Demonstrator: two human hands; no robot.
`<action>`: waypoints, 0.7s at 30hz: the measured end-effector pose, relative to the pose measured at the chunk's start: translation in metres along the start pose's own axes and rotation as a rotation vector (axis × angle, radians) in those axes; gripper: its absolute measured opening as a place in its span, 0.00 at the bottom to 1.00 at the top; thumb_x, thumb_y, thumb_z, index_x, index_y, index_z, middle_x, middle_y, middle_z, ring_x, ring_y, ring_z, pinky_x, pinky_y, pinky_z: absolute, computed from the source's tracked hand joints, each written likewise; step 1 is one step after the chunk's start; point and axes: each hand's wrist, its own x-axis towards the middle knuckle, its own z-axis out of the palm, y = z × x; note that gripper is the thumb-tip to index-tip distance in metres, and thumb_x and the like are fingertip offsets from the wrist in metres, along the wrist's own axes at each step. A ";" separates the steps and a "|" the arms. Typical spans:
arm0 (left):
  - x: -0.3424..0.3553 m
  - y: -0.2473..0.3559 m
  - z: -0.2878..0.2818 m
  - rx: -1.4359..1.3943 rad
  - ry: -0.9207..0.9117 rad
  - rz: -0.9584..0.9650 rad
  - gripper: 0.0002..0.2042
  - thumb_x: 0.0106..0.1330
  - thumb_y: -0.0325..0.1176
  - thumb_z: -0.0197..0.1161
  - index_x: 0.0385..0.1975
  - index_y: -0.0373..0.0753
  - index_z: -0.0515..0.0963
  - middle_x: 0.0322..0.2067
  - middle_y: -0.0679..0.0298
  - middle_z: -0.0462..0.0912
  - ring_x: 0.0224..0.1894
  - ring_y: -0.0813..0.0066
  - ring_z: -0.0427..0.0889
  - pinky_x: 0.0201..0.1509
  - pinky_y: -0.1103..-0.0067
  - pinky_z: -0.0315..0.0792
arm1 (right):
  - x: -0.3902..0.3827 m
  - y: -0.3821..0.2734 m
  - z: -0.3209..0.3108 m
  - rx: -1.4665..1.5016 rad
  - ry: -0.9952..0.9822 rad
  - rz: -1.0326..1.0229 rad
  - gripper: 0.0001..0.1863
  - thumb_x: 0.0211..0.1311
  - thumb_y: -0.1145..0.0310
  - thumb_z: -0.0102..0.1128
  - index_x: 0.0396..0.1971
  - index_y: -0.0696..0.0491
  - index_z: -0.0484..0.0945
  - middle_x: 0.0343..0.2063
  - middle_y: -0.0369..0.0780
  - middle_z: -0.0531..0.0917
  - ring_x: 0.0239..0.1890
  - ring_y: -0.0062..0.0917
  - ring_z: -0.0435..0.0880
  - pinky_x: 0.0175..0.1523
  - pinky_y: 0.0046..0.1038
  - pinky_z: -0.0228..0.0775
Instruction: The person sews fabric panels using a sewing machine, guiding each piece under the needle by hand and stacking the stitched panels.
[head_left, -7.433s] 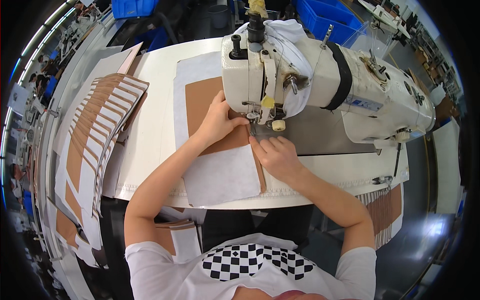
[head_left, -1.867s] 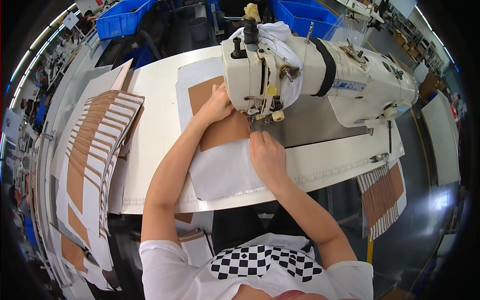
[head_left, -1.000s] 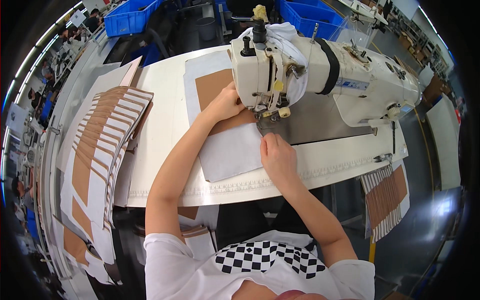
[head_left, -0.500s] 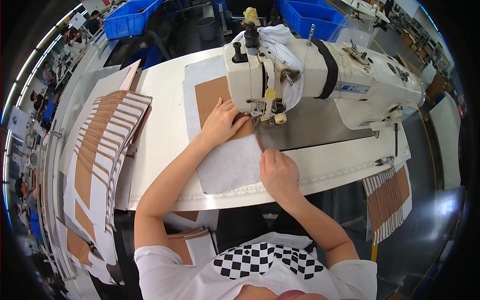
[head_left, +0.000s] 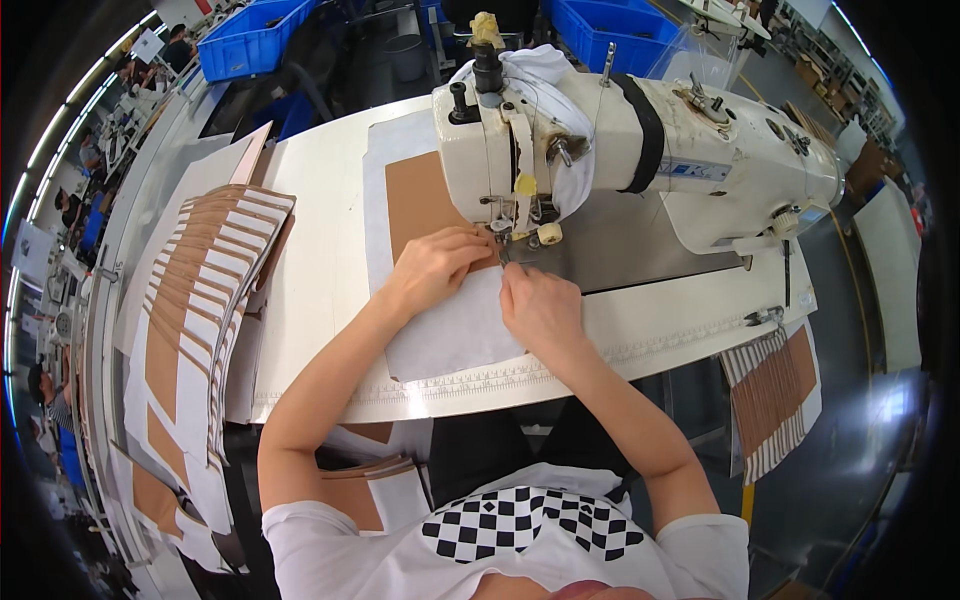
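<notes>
Since half a second ago we have slid both hands up-frame, left hand (head_left: pixel 432 268) and right hand (head_left: pixel 538 305) pressing flat, ungripping, on the white-and-brown panel (head_left: pixel 440 330) at centre, feeding it under the sewing machine (head_left: pixel 640 150); next likely steady guiding.

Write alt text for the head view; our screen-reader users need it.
Two bare hands, left hand and right hand, press a white and brown sheet flat under the needle of a white sewing machine. A fanned stack of similar pieces lies at the left.
</notes>
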 end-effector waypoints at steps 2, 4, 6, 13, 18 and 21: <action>0.000 0.004 -0.003 0.024 -0.032 -0.028 0.11 0.54 0.22 0.63 0.36 0.38 0.83 0.41 0.61 0.84 0.48 0.63 0.81 0.50 0.72 0.77 | 0.001 0.001 -0.001 0.057 0.035 -0.038 0.06 0.56 0.68 0.58 0.22 0.52 0.75 0.19 0.39 0.80 0.21 0.35 0.81 0.26 0.36 0.73; -0.001 0.009 -0.004 0.048 -0.065 -0.060 0.13 0.52 0.20 0.63 0.37 0.39 0.83 0.43 0.63 0.84 0.51 0.65 0.81 0.52 0.73 0.77 | -0.001 0.004 -0.002 0.092 0.059 -0.063 0.06 0.55 0.69 0.57 0.21 0.53 0.75 0.18 0.39 0.80 0.21 0.34 0.81 0.26 0.35 0.73; 0.003 0.010 -0.003 0.032 -0.078 -0.057 0.14 0.51 0.20 0.63 0.39 0.39 0.83 0.44 0.63 0.84 0.51 0.65 0.80 0.53 0.72 0.77 | 0.001 0.006 -0.004 0.124 0.091 -0.095 0.06 0.54 0.69 0.57 0.21 0.54 0.75 0.17 0.39 0.80 0.20 0.33 0.81 0.25 0.34 0.73; -0.009 0.016 0.002 0.028 -0.031 -0.055 0.15 0.52 0.20 0.63 0.40 0.39 0.83 0.44 0.62 0.84 0.51 0.65 0.80 0.58 0.71 0.75 | -0.007 0.003 -0.015 0.163 -0.022 -0.035 0.07 0.56 0.68 0.57 0.21 0.53 0.75 0.17 0.40 0.80 0.20 0.35 0.80 0.26 0.35 0.72; -0.010 0.017 0.000 -0.032 -0.032 -0.075 0.17 0.50 0.18 0.61 0.42 0.39 0.82 0.45 0.62 0.83 0.51 0.63 0.80 0.59 0.68 0.74 | -0.013 0.001 -0.019 0.182 -0.028 -0.035 0.07 0.56 0.69 0.57 0.22 0.53 0.74 0.17 0.39 0.80 0.20 0.35 0.80 0.26 0.35 0.72; -0.007 0.021 -0.003 -0.046 -0.031 -0.156 0.19 0.48 0.17 0.58 0.43 0.37 0.80 0.47 0.61 0.82 0.53 0.61 0.78 0.60 0.66 0.72 | -0.015 0.002 -0.020 0.192 -0.038 -0.039 0.07 0.56 0.69 0.58 0.21 0.53 0.74 0.17 0.39 0.80 0.20 0.34 0.80 0.26 0.34 0.72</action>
